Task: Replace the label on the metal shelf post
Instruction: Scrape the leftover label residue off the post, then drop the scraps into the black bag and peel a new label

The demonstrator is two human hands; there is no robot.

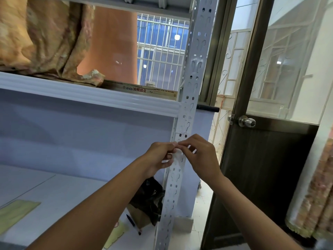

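Two hands, one label, one post. Small white label (pixel 177 155) stuck on the front face of the perforated grey metal shelf post (pixel 191 78), below the ribbed white shelf (pixel 90 95) edge's right corner. Pinched at its top by curled fingertips of left hand (pixel 159 157) and right hand (pixel 202 156). Beyond: dark wood-grain door (pixel 261 168), one round steel knob (pixel 247 121), barred window (pixel 160 51), crumpled floral cloth (pixel 45 37).

There are two hands, a left hand (pixel 160 157) and a right hand (pixel 201 157). There is one metal post (pixel 191 98), one white label (pixel 177 156), one door knob (pixel 247 121) and one pen (pixel 133 223).
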